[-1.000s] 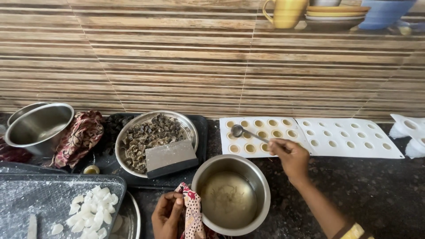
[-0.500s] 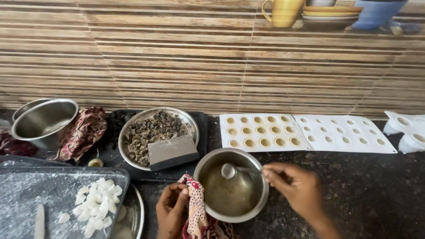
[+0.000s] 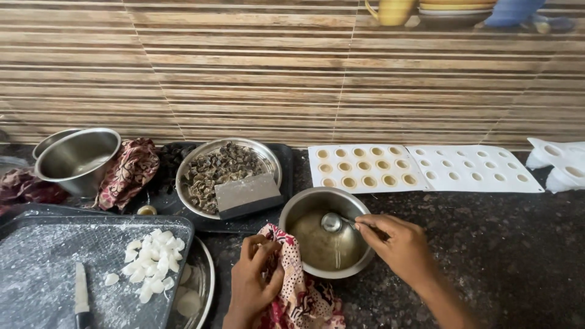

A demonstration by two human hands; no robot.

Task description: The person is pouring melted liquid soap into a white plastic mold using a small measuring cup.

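Observation:
My right hand grips a small metal spoon whose bowl hangs inside a steel pot of brownish liquid. My left hand clutches a red patterned cloth pressed against the pot's near left rim. Behind the pot lies a white mould tray with several cavities filled with the brown liquid, and beside it a second white mould tray whose cavities look unfilled.
A steel plate of dark pieces with a metal scraper sits on a black tray. At left are an empty steel pot, a patterned cloth and a floured tray with white pieces and a knife. More white moulds lie far right.
My right hand carried the spoon from the filled mould tray back down into the steel pot. My left hand kept hold of the cloth by the pot.

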